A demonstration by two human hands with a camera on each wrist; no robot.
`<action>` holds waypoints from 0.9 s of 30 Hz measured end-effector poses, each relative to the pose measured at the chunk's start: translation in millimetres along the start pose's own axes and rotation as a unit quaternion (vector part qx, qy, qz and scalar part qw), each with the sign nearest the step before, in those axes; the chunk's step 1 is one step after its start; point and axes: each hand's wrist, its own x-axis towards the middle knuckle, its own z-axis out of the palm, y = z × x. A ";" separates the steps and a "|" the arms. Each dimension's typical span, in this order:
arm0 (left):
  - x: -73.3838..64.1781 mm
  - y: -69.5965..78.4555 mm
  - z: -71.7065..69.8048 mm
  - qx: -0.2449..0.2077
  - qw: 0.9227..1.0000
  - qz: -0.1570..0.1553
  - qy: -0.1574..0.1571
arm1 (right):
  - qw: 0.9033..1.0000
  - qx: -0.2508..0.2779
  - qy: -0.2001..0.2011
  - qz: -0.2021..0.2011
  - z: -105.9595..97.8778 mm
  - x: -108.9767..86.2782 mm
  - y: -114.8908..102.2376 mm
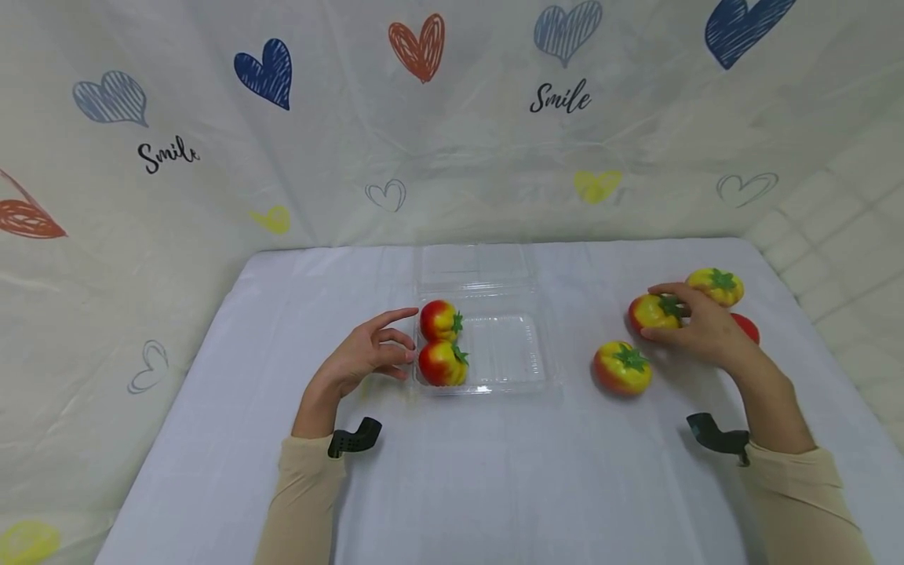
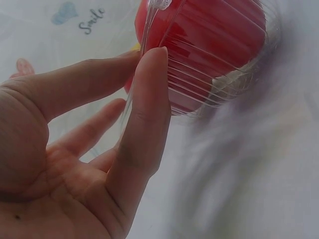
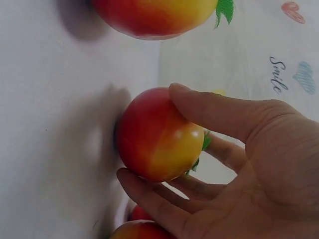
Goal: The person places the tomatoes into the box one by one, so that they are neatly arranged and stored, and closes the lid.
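A clear plastic clamshell box point(image 1: 497, 384) lies with its lid point(image 1: 475, 267) folded back. Two red-and-yellow toy tomatoes, the far one point(image 1: 438, 320) and the near one point(image 1: 442, 363), sit along its left side. My left hand point(image 1: 367, 351) pinches the box's left rim, a digit on either side of the thin edge in the left wrist view. At the right, my right hand point(image 1: 706, 326) holds another toy tomato point(image 3: 159, 139), thumb on one side and fingers on the other. This tomato appears to be on or just above the tabletop.
Loose toy tomatoes lie around my right hand: one nearer me point(image 1: 622, 368), a yellowish one point(image 1: 716, 286) behind, and a red one point(image 1: 746, 328) partly covered by the hand. A white cloth point(image 1: 452, 486) covers the table. Behind it hangs a heart-printed curtain point(image 1: 480, 149).
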 end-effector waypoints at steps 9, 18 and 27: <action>-2.9 -1.0 -1.0 0.006 1.000 0.003 -0.004 | 1.000 0.002 -0.001 0.015 2.9 -1.4 0.9; -2.4 -1.7 -1.9 0.001 1.000 0.003 0.000 | 0.996 0.052 0.070 0.027 9.8 -0.3 -18.7; 0.7 -3.4 -1.4 0.001 1.000 0.006 0.000 | 0.992 0.069 0.102 -0.011 19.4 -1.8 -31.8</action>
